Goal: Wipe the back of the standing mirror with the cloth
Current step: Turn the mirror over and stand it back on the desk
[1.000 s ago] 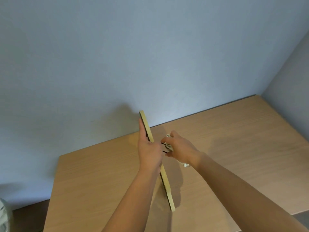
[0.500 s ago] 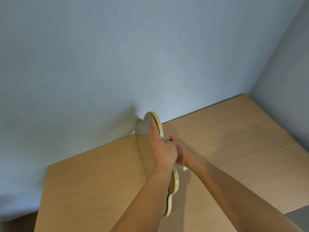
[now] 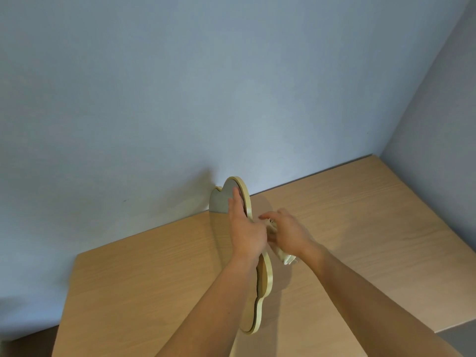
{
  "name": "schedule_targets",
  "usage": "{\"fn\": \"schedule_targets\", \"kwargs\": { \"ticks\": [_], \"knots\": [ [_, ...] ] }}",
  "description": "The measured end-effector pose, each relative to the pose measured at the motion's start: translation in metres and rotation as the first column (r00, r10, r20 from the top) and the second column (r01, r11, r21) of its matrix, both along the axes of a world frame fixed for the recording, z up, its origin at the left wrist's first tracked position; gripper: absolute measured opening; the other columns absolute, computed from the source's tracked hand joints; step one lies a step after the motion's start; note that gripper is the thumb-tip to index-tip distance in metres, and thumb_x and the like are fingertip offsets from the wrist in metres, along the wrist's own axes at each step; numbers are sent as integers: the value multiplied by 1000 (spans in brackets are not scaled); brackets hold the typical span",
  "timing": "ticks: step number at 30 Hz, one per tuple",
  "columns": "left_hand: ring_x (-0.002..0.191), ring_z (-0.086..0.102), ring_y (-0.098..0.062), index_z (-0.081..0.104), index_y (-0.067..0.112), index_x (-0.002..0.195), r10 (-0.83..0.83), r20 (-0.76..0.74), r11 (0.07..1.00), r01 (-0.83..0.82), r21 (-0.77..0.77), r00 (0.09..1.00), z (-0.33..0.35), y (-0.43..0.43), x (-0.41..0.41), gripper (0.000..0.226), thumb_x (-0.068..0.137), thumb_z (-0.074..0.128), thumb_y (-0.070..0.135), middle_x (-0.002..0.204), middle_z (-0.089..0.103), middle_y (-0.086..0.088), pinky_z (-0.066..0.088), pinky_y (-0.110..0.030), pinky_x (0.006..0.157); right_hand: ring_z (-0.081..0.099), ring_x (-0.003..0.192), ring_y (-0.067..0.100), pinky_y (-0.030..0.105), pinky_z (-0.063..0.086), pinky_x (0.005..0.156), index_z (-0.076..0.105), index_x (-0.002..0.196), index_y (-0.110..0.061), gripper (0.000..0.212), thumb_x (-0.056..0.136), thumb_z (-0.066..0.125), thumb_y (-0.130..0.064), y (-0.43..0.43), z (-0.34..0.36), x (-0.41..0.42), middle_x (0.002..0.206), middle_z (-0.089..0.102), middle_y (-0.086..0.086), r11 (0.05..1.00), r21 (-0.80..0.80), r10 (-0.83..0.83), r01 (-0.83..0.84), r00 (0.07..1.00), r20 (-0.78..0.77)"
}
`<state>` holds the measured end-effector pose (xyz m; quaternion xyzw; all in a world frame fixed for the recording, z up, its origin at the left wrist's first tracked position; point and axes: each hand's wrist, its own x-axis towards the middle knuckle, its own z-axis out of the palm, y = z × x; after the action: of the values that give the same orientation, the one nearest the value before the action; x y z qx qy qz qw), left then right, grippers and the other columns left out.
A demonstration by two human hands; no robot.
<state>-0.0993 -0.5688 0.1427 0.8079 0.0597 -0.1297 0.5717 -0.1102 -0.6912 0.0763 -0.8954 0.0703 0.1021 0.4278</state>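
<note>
Wood-rimmed, cloud-shaped standing mirror (image 3: pixel 264 276) upright on the desk (image 3: pixel 144 274) near its back edge by the blue wall (image 3: pixel 180 99), left hand (image 3: pixel 246 233) clamped over its top rim, right hand (image 3: pixel 287 233) just behind it, fingers closed on a pale cloth (image 3: pixel 283 256) at the back.

We cannot see the mirror (image 3: pixel 265 276) back; it faces away. The left hand (image 3: pixel 247 235) covers its middle. The cloth (image 3: pixel 283 256) is mostly hidden under the right hand (image 3: pixel 288 233); its grip is unclear. The frame cuts off the surface's (image 3: pixel 154 279) near edge.
</note>
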Motion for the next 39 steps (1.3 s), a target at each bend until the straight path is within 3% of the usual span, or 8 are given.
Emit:
{"fn": "schedule_targets", "kwargs": {
  "ticks": [4,8,11,14,20,28,32,39],
  "knots": [
    [143,37,3,19,32,169,12,62,999,-9,-49,998,15,23,-1,94,93,74,25,162,35,21,35,-23,111,66,107,17,35,58,86,64,128,-37,37,93,73,-29,-19,50,-9,122,64,-4,887,326,-377,327,920,104],
    [134,59,-16,57,22,147,94,-43,940,-103,-327,995,48,37,-7,64,91,69,49,150,61,-3,47,-37,108,76,95,21,40,64,79,70,120,-39,40,87,68,-17,-1,114,-14,104,76,-2,589,753,-506,293,861,60],
    [107,76,-25,75,13,122,-15,-169,773,-96,-627,986,74,56,-10,37,102,64,41,118,80,-13,58,-45,93,76,103,23,43,63,86,66,130,-34,49,88,72,-10,37,144,-9,115,72,5,474,861,-475,186,877,73],
    [106,77,-31,74,2,120,36,-141,762,-118,-637,989,88,90,-7,27,104,64,22,114,81,-18,59,-48,96,74,111,30,49,61,93,55,140,-19,58,90,74,2,84,158,2,125,69,13,435,879,-463,197,886,31],
    [103,76,-42,75,-5,110,248,-119,828,-274,-489,962,74,193,3,17,101,67,7,109,80,-25,62,-56,92,78,93,35,49,65,82,71,107,2,23,85,79,3,187,147,27,108,77,25,547,793,-362,269,930,-66],
    [102,76,-44,74,-5,109,419,-202,783,-465,-412,885,17,363,24,17,98,72,7,108,79,-26,63,-55,86,75,101,42,55,62,88,70,107,2,26,84,80,3,352,99,70,110,75,26,726,641,-190,252,968,-165],
    [87,77,-34,75,-3,106,442,-228,792,-497,-354,868,-17,441,45,16,99,72,10,106,80,-23,61,-37,63,76,97,38,48,64,81,70,108,-2,25,85,80,-1,428,65,96,107,76,23,778,591,-120,215,973,-197],
    [78,68,-26,70,7,87,457,-286,847,-510,-150,842,-103,533,87,15,98,73,18,95,73,-14,52,-28,56,78,85,26,51,64,81,71,100,-17,23,81,83,-16,524,-28,143,92,77,5,905,392,-82,165,972,-219]
  ]
}}
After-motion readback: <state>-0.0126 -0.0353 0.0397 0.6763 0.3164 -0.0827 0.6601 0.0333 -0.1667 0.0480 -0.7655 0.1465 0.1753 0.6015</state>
